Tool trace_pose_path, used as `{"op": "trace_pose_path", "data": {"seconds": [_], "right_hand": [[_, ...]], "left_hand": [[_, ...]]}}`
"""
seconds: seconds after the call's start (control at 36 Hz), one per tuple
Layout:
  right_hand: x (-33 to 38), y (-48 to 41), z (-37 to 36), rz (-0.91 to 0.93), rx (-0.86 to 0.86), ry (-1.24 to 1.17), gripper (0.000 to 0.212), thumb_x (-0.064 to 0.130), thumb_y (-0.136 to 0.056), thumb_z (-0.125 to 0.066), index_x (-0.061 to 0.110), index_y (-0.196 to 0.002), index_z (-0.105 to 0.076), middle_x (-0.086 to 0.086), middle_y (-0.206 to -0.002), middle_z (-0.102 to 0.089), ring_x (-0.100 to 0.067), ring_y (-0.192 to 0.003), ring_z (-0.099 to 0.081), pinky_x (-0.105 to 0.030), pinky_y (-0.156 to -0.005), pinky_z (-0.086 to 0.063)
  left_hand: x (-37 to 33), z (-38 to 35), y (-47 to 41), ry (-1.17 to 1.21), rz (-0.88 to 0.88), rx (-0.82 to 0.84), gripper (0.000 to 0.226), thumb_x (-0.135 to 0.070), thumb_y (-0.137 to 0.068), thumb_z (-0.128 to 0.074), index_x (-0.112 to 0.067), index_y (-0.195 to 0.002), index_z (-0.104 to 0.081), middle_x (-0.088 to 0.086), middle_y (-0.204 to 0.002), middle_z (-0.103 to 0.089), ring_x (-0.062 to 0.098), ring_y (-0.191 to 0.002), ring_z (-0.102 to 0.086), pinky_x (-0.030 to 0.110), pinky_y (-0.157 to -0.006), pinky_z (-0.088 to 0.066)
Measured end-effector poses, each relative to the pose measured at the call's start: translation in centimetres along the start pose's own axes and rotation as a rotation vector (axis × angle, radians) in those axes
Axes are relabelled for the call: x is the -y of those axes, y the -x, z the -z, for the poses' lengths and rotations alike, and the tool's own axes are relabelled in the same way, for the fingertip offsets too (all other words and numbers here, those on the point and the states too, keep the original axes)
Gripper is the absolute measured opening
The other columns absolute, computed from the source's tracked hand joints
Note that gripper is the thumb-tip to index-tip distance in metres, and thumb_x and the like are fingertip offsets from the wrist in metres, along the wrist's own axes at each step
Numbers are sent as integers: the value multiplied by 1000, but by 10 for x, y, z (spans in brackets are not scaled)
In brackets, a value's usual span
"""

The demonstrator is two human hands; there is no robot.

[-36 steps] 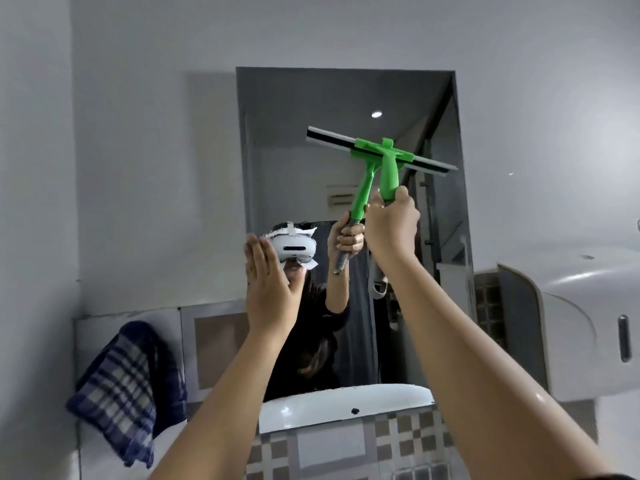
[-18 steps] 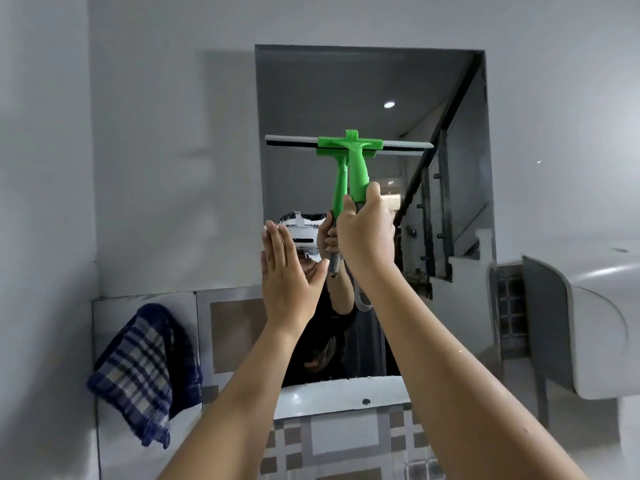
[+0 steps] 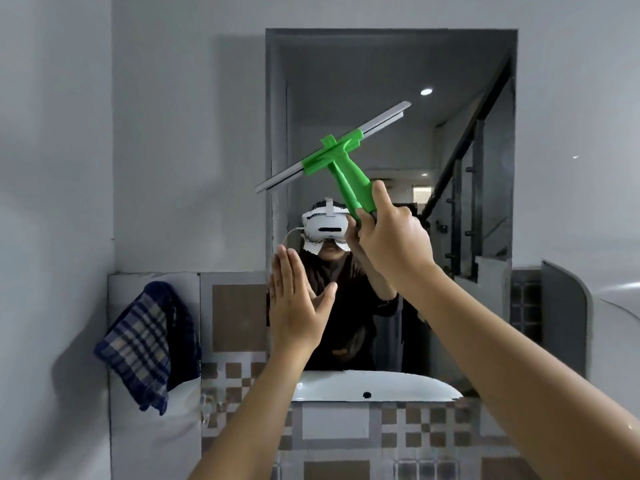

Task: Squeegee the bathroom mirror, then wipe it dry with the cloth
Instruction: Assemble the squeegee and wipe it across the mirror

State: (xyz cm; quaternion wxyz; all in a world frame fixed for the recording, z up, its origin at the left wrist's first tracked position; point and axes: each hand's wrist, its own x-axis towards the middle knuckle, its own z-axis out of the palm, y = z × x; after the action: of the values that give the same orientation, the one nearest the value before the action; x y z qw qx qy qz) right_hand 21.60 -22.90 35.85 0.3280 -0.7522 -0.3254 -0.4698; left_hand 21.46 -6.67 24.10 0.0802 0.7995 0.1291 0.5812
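The bathroom mirror (image 3: 391, 81) hangs straight ahead on the grey wall. My right hand (image 3: 393, 237) is shut on the handle of a green squeegee (image 3: 341, 161). Its blade is tilted, left end low and right end high, across the mirror's middle. My left hand (image 3: 298, 303) is open with fingers straight up, at the mirror's lower left edge; whether the palm touches the glass I cannot tell. A blue checked cloth (image 3: 145, 344) hangs on the tiled wall to the left of the mirror.
A white washbasin (image 3: 374, 388) sits below the mirror, above checked tiles. A large white curved fixture (image 3: 609, 323) juts out at the right. A grey side wall (image 3: 52, 202) stands close on the left. The mirror reflects a person with a white headset.
The squeegee blade has gone from level to tilted, right end up, and has come lower on the mirror. My left hand has dropped slightly. The view has shifted.
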Motion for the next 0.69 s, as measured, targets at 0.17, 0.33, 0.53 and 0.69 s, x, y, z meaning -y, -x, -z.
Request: {"op": "trace_pose_path", "data": {"seconds": [0.17,0.33,0.53,0.69], "right_hand": [[-27,-13,14,129,46,56,45,29,-95,-41,16,-136,-30,-13,-78,-59,-35,-70,-57,-33,-56,-38],[-33,-26,27,217,82,139,42,29,-95,-42,16,-134,-33,-10,-70,-51,-29,-59,-45,-31,-52,-34],[-34,-35,34,265,88,187,44,29,-96,-42,18,-137,-31,-9,-73,-48,-29,-61,-45,-32,-55,-36],[-118,-28,73,330,119,205,44,30,-96,-42,19,-137,-32,-13,-77,-53,-29,-61,-45,-32,-55,-37]], "left_hand": [[0,4,0,-31,24,8,92,-58,-89,-43,-11,-145,13,7,-154,19,18,-143,16,30,-115,9],[22,13,-7,-66,-31,8,95,-62,-86,-43,-9,-147,7,9,-156,12,19,-144,10,32,-117,2],[36,19,-16,-54,4,-1,98,-65,-84,-44,-10,-147,7,8,-156,11,18,-144,10,25,-115,10],[-26,-21,6,11,56,-9,96,-66,-83,-45,-10,-148,-1,11,-157,-2,20,-145,1,40,-118,-7]]}}
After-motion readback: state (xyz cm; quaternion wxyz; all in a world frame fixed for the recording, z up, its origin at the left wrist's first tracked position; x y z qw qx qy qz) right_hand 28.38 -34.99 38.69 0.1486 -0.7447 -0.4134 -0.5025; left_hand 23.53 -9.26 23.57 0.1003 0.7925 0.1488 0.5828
